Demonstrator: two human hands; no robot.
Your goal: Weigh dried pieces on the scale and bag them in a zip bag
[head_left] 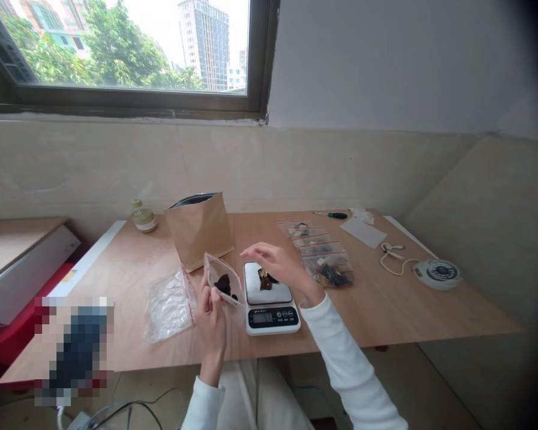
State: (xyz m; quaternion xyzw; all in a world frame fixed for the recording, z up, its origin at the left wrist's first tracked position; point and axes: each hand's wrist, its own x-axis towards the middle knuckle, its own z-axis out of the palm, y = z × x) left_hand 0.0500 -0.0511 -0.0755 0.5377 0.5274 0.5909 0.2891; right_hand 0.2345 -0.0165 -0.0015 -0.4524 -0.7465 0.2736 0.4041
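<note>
My left hand point(210, 310) grips a clear zip-lock bag point(214, 267) by its near left side; the bag's mouth gapes and dark, curled dried pieces point(223, 285) lie inside. Over the white kitchen scale point(273, 322), just right of the bag, hovers my right hand point(275, 261), fingers stretched out. On the scale's platform sits a small heap of dark brown and yellowish pieces point(265, 280), partly hidden by that hand. Digits on the scale's display are too small to read. A stack of empty clear bags point(170, 304) lies left of my left hand.
Behind the bags stands an open brown paper pouch point(201, 230), with a greenish bottle point(143, 218) to its left. Filled zip-lock bags point(329, 263) lie right of the scale. Farther right are a screwdriver point(336, 215), a white card point(363, 232) and a round white corded device point(437, 273).
</note>
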